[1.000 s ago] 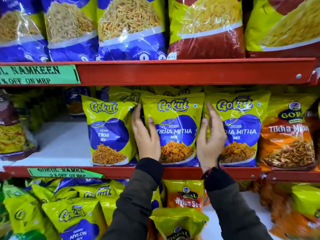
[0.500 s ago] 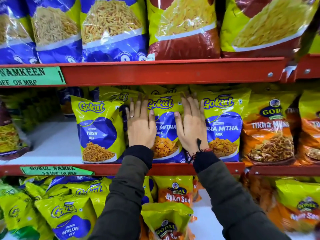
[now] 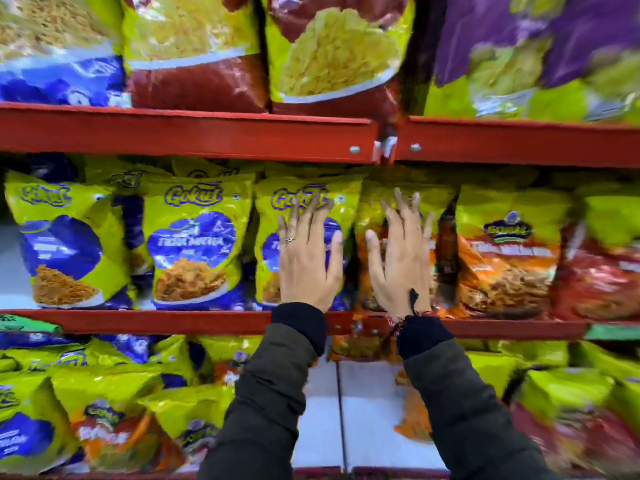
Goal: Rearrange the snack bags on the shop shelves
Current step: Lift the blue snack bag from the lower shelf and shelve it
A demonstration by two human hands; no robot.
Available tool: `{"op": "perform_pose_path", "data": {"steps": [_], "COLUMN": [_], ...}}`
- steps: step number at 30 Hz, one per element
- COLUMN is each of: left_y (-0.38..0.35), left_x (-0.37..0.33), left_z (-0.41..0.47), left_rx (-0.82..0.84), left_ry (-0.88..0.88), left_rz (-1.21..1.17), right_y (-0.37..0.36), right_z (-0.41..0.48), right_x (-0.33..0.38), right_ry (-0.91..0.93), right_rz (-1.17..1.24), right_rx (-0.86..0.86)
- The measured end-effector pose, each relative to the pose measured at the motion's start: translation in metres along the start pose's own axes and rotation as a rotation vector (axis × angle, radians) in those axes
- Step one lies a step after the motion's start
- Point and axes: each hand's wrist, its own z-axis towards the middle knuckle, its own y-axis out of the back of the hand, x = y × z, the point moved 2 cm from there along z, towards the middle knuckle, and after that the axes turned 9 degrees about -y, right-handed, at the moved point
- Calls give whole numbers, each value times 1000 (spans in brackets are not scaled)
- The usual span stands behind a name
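Yellow-and-blue Gokul snack bags stand upright in a row on the middle red shelf (image 3: 173, 322). My left hand (image 3: 308, 254) lies flat, fingers straight, on the front of one Gokul Tikha Mitha bag (image 3: 273, 216). My right hand (image 3: 401, 258) lies flat with spread fingers on the orange-and-yellow bag (image 3: 372, 209) beside it. Another Tikha Mitha bag (image 3: 194, 240) and a Tikhi Sev bag (image 3: 65, 240) stand to the left. A further orange Gopal bag (image 3: 505, 251) stands to the right. The view is motion-blurred.
The upper red shelf (image 3: 194, 133) carries large blue, maroon and purple bags. The lower shelf holds piled yellow, blue and orange bags, with a bare white patch (image 3: 360, 410) between my sleeves. A green price label (image 3: 24, 323) sits on the middle shelf's left edge.
Both hands shifted right along the middle shelf, from the centre Tikha Mitha bag to the bag beside it and the orange bag. The view also swung right.
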Motion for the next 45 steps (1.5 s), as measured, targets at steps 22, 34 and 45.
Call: {"op": "perform_pose_path", "data": {"steps": [22, 34, 45], "left_y": [-200, -218, -175], "left_x": [-178, -167, -174], "left_z": [45, 75, 54], "left_rx": [58, 87, 53], "left_ry": [835, 803, 754], "left_rz": [-901, -587, -594], "right_y": [98, 34, 97], "right_z": [52, 92, 64], "right_x": [-277, -335, -269], "right_ry": [-922, -959, -1038], "right_rz": [653, 726, 510], "right_rx": [154, 33, 57]}}
